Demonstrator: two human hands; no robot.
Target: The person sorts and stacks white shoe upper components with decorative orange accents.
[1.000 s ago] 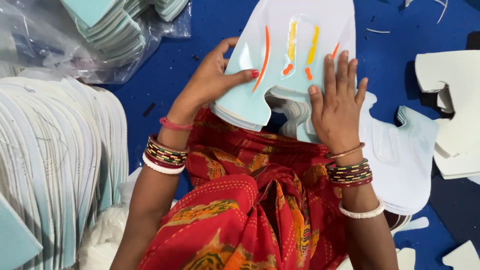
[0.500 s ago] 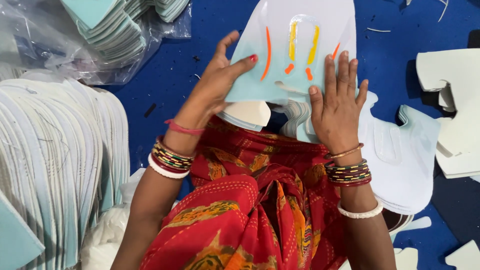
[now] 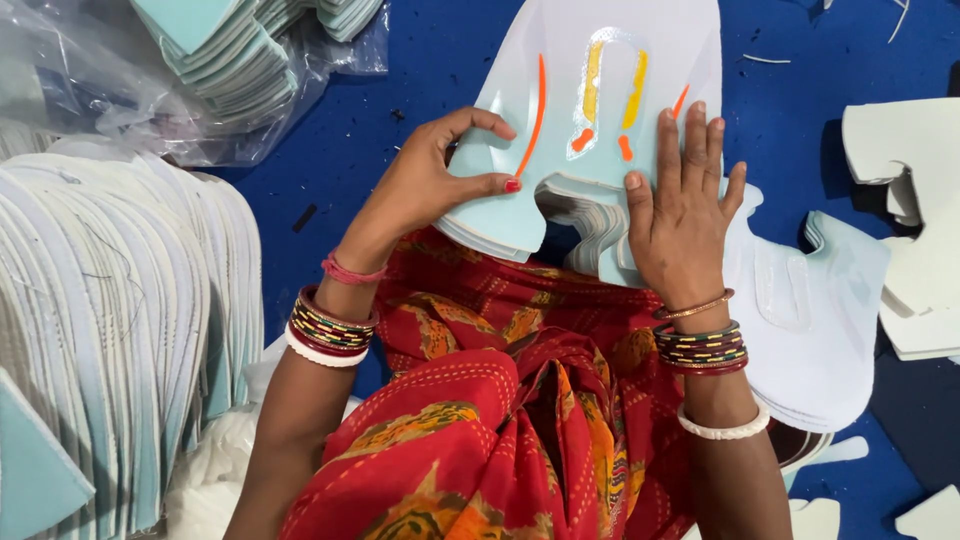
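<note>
A stack of pale blue-white cut foam pieces (image 3: 610, 60) with orange and yellow marks lies in front of my lap on the blue floor. My left hand (image 3: 430, 190) grips the lower left lobe of the top pieces, thumb on top, fingers curled around the edge. Flat and palm down, my right hand (image 3: 685, 210) presses on the right lobe of the same stack with its fingers spread. Both wrists wear several bangles. My red and orange patterned clothing (image 3: 500, 420) fills the bottom middle.
A large fanned row of similar pieces (image 3: 110, 320) lies at the left. A clear plastic bag (image 3: 120, 90) with more pieces sits at top left. Another stack (image 3: 810, 320) lies right of my right hand, with white offcuts (image 3: 910, 190) beyond.
My left hand has closed its fingers and thumb on the left lobe of the top pieces, after having them lifted and spread. My right hand has stayed put.
</note>
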